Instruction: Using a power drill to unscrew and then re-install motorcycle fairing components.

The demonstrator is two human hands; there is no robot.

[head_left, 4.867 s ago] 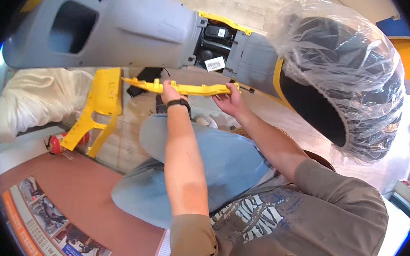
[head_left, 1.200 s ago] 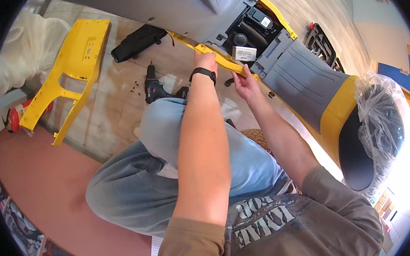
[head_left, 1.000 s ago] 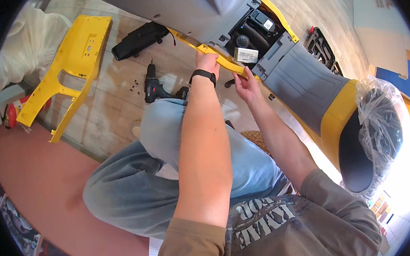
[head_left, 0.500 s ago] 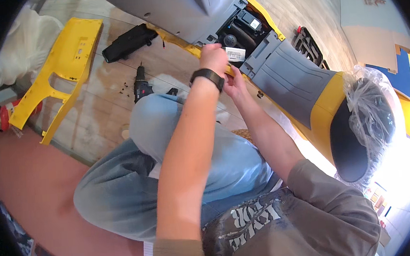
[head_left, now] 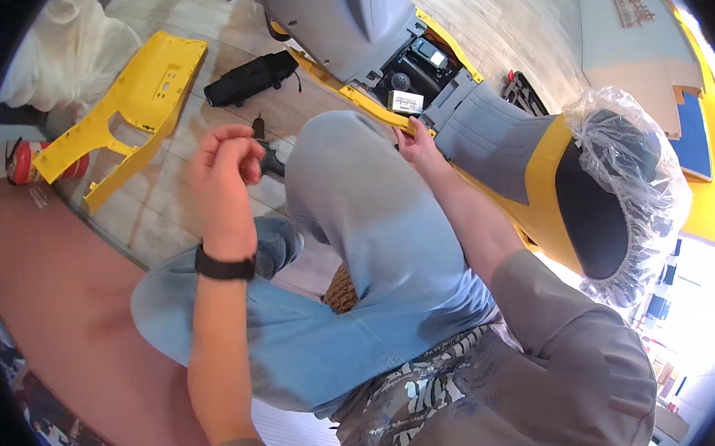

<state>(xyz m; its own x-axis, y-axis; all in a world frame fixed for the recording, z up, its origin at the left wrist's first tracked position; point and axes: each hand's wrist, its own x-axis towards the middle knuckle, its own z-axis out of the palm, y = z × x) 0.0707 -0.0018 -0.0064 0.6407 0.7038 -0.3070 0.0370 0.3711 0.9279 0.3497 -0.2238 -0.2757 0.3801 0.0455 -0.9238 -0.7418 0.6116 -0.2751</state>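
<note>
My right hand (head_left: 420, 144) grips the edge of a yellow trim panel (head_left: 374, 106) along the side of a grey-and-yellow scooter (head_left: 483, 127), thumb and fingers closed on it. Just beyond the hand is the scooter's open compartment (head_left: 417, 65), with black parts and a white-labelled box (head_left: 405, 102) inside. My left hand (head_left: 226, 186), with a black band on the wrist, is raised over the floor, touching nothing I can see. Its fingers are loosely bent and apart, slightly blurred. Close behind them lies a black power drill (head_left: 272, 158), partly hidden by my knee.
A detached yellow panel (head_left: 130, 114) leans on a red cylinder (head_left: 30, 163) at the left. A black casing (head_left: 252, 79) lies on the wooden floor. Beyond the scooter is an open black tool case (head_left: 524, 94). Clear plastic covers the scooter's black seat (head_left: 593, 215).
My left hand has left the yellow trim and moved left and toward me. My right hand stays on the trim. My knee now hides more of the drill, and the whole view has shifted.
</note>
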